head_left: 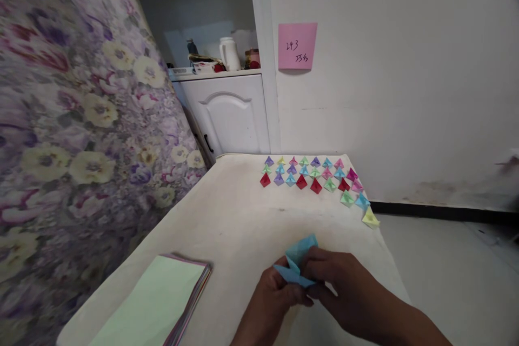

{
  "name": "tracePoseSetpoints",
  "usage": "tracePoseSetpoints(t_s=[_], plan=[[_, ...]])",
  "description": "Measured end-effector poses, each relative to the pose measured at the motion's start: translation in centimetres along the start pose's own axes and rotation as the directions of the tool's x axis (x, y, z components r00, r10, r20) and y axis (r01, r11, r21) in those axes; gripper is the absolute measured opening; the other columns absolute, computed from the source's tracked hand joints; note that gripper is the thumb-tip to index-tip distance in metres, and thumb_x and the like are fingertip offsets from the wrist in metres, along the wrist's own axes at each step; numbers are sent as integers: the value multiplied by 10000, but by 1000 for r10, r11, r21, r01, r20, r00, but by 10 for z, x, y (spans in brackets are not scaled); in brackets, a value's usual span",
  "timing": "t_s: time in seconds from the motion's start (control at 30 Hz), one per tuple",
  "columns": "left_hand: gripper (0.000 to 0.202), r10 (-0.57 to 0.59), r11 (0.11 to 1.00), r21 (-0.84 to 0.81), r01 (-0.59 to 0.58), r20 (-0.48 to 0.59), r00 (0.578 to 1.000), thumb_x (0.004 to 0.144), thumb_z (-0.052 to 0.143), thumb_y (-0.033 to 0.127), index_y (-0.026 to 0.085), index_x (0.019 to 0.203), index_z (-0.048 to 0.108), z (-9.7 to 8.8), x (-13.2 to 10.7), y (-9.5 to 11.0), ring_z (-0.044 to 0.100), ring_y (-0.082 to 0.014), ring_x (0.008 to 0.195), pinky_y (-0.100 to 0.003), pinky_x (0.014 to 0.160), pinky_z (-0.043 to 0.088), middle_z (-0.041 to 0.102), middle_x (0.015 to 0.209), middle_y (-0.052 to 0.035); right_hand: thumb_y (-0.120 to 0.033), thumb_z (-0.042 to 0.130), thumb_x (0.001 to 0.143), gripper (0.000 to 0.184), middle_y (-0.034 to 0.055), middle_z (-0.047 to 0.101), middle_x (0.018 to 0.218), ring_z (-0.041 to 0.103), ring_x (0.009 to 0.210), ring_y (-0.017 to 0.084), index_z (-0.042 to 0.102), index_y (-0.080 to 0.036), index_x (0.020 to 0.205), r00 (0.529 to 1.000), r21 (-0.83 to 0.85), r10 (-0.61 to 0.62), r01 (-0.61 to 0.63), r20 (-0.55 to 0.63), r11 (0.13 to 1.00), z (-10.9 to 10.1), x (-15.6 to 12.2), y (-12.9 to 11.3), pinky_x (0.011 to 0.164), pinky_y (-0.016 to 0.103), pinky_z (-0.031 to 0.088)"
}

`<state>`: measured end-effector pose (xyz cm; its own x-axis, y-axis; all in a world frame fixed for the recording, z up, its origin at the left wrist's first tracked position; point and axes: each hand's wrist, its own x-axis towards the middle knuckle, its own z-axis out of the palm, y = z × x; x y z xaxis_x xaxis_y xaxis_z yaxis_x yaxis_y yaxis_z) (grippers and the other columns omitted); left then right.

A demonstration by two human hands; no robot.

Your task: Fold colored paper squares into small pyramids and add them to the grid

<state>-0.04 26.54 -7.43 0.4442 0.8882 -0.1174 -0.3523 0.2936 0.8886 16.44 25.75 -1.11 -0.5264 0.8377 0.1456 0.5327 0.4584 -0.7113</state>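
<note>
Pink on the wall [385, 65], a sticky note [298, 38] reads "243", while my left hand [275, 289] and right hand [338, 284] grip folded blue paper [299, 254] between their fingers [316, 269].

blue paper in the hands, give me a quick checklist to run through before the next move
1. Blue paper held by both hands: ok, the left hand and right hand both grip it.
2. Creases lined up: cannot tell, the hands cover part of the paper.
3. Small folded pieces apart from the hands: ok, they sit farther back and toward the right edge.
4. Yellow folded piece well inside the table: not ok, it sits right at the edge.
5. Paper stack apart from the hands: ok, it lies to their left.
</note>
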Motion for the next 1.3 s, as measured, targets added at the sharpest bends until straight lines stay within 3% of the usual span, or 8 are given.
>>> tracePoseSetpoints(t_s=[0.13,0.43,0.6,0.7,0.8,0.9,1.03,1.3], plan=[[110,41,999,10,-41,-3,999,691,637,143,125,799,654,-1,-1,1,555,-124,649,-227,615,425,633,703,-26,-116,481,807,162,-16,608,876,566,755,125,597,-223,769,1000,-22,12,-13,-14,1000,0,0,-2,680,226,410],[259,77,996,-47,-80,-60,995,712,703,301,136,906,653,-11,2,-7,606,-132,609,-214,550,444,662,701,-40,-95,486,779,148,-4,577,847,546,721,127,570,-215,802,991,-24,29,-32,-129,999,10,2,5,643,240,425],[220,59,997,-32,-65,-153,986,748,669,292,131,898,651,-9,3,-6,619,-129,599,-204,544,445,662,717,-47,-29,467,689,603,29,439,1277,552,947,163,453,-321,1216,960,17,13,-9,-281,1000,20,4,14,766,302,467],[275,45,999,-11,-49,-221,974,737,675,321,127,930,647,-7,1,-4,615,-135,594,-214,546,446,670,736,-59,-44,484,667,705,35,333,1379,561,836,137,374,-346,1294,924,112,91,-52,-372,992,26,7,17,717,304,491],[260,43,999,28,-37,-262,964,741,668,334,133,906,646,-5,0,-5,616,-143,611,-224,566,443,665,730,-53,-79,523,660,714,54,468,1247,551,731,124,353,-300,1316,881,320,274,-151,-386,935,30,12,21,672,295,494],[254,44,995,95,-19,-270,962,733,669,351,134,863,652,-4,1,-10,608,-148,625,-229,580,436,650,714,-44,-135,583,652,570,27,601,945,571,747,157,467,-206,1206,870,545,404,-202,-281,814,35,18,28,664,286,482],[242,71,982,190,-23,-252,965,740,649,369,143,824,655,-5,2,-15,561,-148,672,-228,594,425,618,710,-31,-189,607,672,160,-14,570,689,541,657,148,556,-158,822,905,686,381,-157,-188,711,40,20,37,579,252,441],[325,168,961,268,-73,-351,921,777,596,410,160,585,521,-7,1,-11,421,-95,538,-197,540,333,483,514,33,-245,649,662,165,-31,551,656,519,622,135,547,-165,765,910,736,377,-136,-172,663,39,20,42,564,241,412]])
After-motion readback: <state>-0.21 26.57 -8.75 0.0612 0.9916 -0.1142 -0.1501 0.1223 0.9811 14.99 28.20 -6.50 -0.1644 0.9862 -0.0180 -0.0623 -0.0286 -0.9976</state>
